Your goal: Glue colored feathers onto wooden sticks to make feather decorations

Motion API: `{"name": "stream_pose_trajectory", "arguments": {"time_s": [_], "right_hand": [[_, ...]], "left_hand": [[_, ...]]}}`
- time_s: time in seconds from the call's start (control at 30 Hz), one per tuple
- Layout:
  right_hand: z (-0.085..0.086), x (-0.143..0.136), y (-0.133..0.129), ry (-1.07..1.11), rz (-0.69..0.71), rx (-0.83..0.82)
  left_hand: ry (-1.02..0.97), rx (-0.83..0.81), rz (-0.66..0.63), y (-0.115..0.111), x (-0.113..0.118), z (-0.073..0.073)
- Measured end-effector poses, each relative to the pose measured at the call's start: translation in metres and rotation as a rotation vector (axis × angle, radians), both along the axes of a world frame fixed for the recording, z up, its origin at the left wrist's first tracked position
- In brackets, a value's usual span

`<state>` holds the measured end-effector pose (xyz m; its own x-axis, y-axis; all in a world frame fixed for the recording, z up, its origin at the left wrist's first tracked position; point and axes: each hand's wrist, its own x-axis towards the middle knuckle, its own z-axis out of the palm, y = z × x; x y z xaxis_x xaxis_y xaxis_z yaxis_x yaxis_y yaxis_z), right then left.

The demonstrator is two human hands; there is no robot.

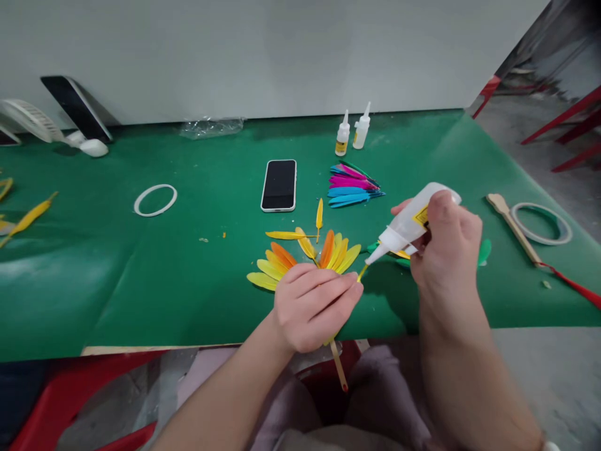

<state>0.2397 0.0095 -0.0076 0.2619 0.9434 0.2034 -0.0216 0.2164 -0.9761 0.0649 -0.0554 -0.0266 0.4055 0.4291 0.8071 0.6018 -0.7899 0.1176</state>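
My right hand [448, 241] grips a white glue bottle [399, 227], tilted with its nozzle pointing down and left. The nozzle meets the thin end of a small yellow feather [362, 273], pinched between the fingertips of my left hand [314, 307]; the rest of that feather is hidden. Under my left hand lies a feather fan [263, 274] with yellow and orange feathers spread outward. Its wooden handle [339, 366] sticks out past the table edge. Two loose yellow feathers [286, 235] [319, 216] rest just beyond the fan. Green feathers [484, 252] lie partly behind my right hand.
On the green table [211, 188] are a phone [279, 185], pink and blue feathers [352, 185], two small glue bottles [342, 138] and a white ring [155, 200]. At right lie a wooden stick [514, 228] with a red cord and a tape roll [541, 223]. A small fan [37, 122] is at far left.
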Motion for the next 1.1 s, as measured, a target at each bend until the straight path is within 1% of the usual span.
{"name": "stream_pose_trajectory", "arguments": {"time_s": [0.07,0.13,0.23,0.37,0.5,0.53,0.6,0.67,0.7,0.77,0.83,0.9,0.97,1.03,1.07,1.1], "right_hand": [[-0.001,0.001,-0.001,-0.042,0.036,-0.033],[-0.002,0.002,-0.001,-0.061,0.019,-0.021],[-0.002,0.003,-0.001,-0.041,-0.019,0.035],[-0.001,0.001,-0.002,-0.114,0.004,0.088],[0.003,-0.004,-0.007,-0.148,-0.119,0.17],[0.004,-0.005,-0.009,-0.145,-0.132,0.201],[0.008,-0.007,-0.013,-0.163,-0.108,0.256],[0.011,-0.007,-0.015,-0.229,-0.091,0.277],[0.011,-0.006,-0.015,-0.273,-0.118,0.274],[0.012,-0.005,-0.014,-0.336,-0.217,0.254],[0.012,-0.005,-0.013,-0.315,-0.284,0.248],[0.012,-0.007,-0.015,-0.263,-0.255,0.265],[0.013,-0.009,-0.017,-0.265,-0.17,0.309],[0.014,-0.009,-0.019,-0.347,-0.109,0.322],[0.014,-0.008,-0.019,-0.405,-0.115,0.313],[0.014,-0.006,-0.018,-0.464,-0.153,0.299]], "left_hand": [[0.005,-0.001,0.004,0.0,0.0,0.0],[0.009,0.0,0.003,0.0,0.0,0.001],[0.009,0.008,0.003,0.001,0.0,0.001],[0.014,0.009,0.006,0.003,0.0,0.0],[0.005,0.032,-0.004,0.004,-0.001,0.0],[0.005,0.033,-0.006,0.004,-0.001,0.0],[0.01,0.025,-0.009,0.004,-0.001,0.0],[0.014,0.021,-0.009,0.004,-0.001,0.001],[0.014,0.02,-0.006,0.004,-0.001,0.001],[0.015,0.022,0.002,0.004,-0.001,0.001],[0.021,0.022,0.007,0.004,-0.001,0.0],[0.033,0.019,0.008,0.004,-0.001,0.0],[0.041,0.022,0.006,0.004,-0.001,0.0],[0.048,0.023,0.003,0.004,-0.001,0.0],[0.05,0.024,0.001,0.004,-0.001,0.0],[0.049,0.026,-0.001,0.004,0.0,0.0]]}}
